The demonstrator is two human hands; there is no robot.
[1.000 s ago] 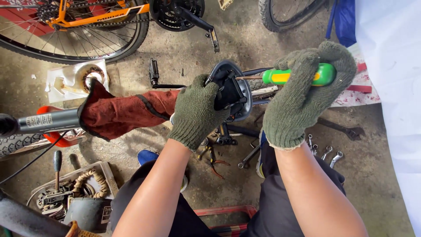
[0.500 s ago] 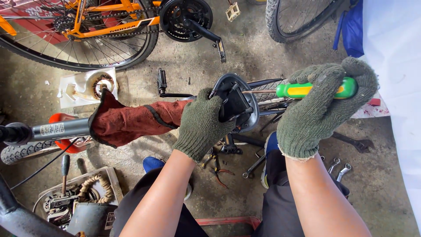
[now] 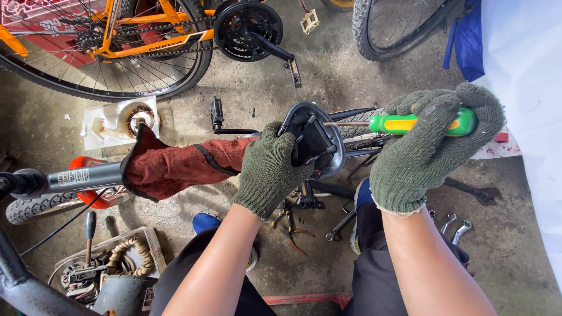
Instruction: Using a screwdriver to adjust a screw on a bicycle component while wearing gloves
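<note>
My left hand (image 3: 270,169), in a grey-green knit glove, grips a black bicycle saddle (image 3: 315,142) seen from its underside. My right hand (image 3: 430,146), gloved the same way, is closed around a screwdriver with a green and yellow handle (image 3: 410,123); its shaft points left at the saddle's underside. A dark red cloth (image 3: 175,167) is wrapped around the grey bicycle tube (image 3: 82,177) that runs left from the saddle.
An orange bicycle (image 3: 134,35) with black crank and pedal (image 3: 257,32) lies on the concrete at the top. Spanners (image 3: 456,225), pliers (image 3: 293,231) and a wrench (image 3: 468,190) lie on the floor below the saddle. A box of parts (image 3: 105,263) sits lower left, a white sheet (image 3: 527,88) at right.
The view has shifted, so both hands and the saddle sit lower and further right in the picture. Both grips are unchanged; the screwdriver tip stays at the saddle's underside.
</note>
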